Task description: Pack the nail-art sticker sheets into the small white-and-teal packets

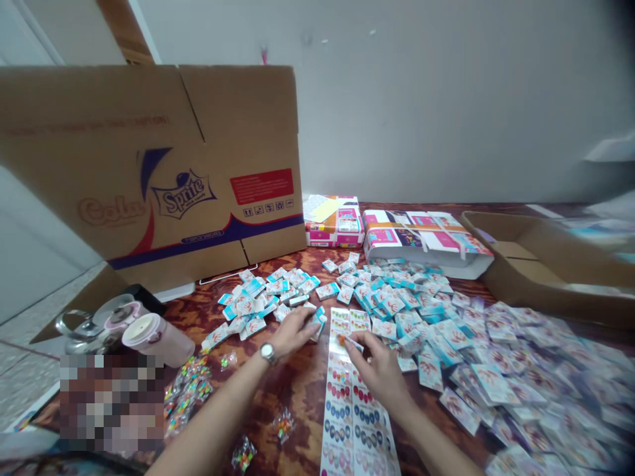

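Observation:
My left hand [292, 332], with a watch on its wrist, has its fingers closed around a small white and light-blue box [320, 318]. Between the thumb and fingers of my right hand [378, 365] is a small whitish piece [353, 344] with an orange spot; its exact kind is too small to make out. That hand hovers over long sheets of nail stickers [338, 413], printed with rows of coloured ovals. Beyond my left hand lies a loose pile of similar boxes [253, 304]. A larger heap of boxes [436, 330] spreads to the right of the sheets.
A large Sprite carton [198, 165] stands at the back left, and an open carton [536, 291] at the right. Two printed packages [337, 228] lie by the wall. Clear packets of colourful bits [191, 390] and a pink cup [161, 338] are on the left.

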A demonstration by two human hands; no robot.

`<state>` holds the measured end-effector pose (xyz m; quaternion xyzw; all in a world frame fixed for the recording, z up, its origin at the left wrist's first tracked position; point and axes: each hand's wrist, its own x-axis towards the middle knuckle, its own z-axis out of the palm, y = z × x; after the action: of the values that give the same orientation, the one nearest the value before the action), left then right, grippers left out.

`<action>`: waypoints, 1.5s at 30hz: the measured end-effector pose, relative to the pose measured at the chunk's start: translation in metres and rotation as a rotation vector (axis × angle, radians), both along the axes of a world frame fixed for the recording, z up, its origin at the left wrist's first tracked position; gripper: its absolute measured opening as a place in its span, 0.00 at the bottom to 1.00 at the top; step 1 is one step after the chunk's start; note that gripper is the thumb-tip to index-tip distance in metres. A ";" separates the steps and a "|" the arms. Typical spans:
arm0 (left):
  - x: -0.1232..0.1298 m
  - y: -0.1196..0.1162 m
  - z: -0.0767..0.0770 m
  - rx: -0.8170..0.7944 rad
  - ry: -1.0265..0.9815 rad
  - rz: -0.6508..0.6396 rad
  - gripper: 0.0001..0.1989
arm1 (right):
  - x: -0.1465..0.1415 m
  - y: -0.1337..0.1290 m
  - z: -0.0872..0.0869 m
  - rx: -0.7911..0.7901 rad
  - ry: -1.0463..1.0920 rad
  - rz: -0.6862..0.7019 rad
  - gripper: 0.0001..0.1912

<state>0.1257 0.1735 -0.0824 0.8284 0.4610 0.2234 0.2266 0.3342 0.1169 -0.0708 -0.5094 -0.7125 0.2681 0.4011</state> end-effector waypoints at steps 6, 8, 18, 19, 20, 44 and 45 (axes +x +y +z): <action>0.021 -0.073 -0.002 -0.744 -1.031 0.108 0.17 | -0.017 0.000 0.010 0.428 -0.300 0.016 0.07; 0.027 -0.086 -0.001 -0.851 -1.237 0.143 0.15 | -0.026 -0.003 0.005 0.514 -0.406 0.065 0.07; 0.011 -0.088 0.002 -0.984 -1.165 0.104 0.15 | -0.008 0.002 0.032 -0.147 -0.181 0.617 0.09; 0.010 -0.089 0.003 -1.019 -1.132 0.084 0.16 | -0.006 0.003 0.031 -0.245 -0.134 0.655 0.09; 0.011 -0.089 0.005 -1.045 -1.113 0.075 0.16 | -0.006 0.004 0.029 -0.320 -0.082 0.661 0.10; 0.018 -0.134 -0.009 0.160 0.004 0.261 0.28 | -0.023 -0.016 -0.007 -0.432 0.200 0.394 0.11; 0.020 -0.136 -0.012 0.172 0.039 0.259 0.27 | -0.024 -0.018 -0.005 -0.434 0.203 0.406 0.11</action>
<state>0.1457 0.0375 -0.0946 0.7825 0.5475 0.2733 0.1154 0.3103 0.0994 -0.0761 -0.4010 -0.6823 0.5380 0.2902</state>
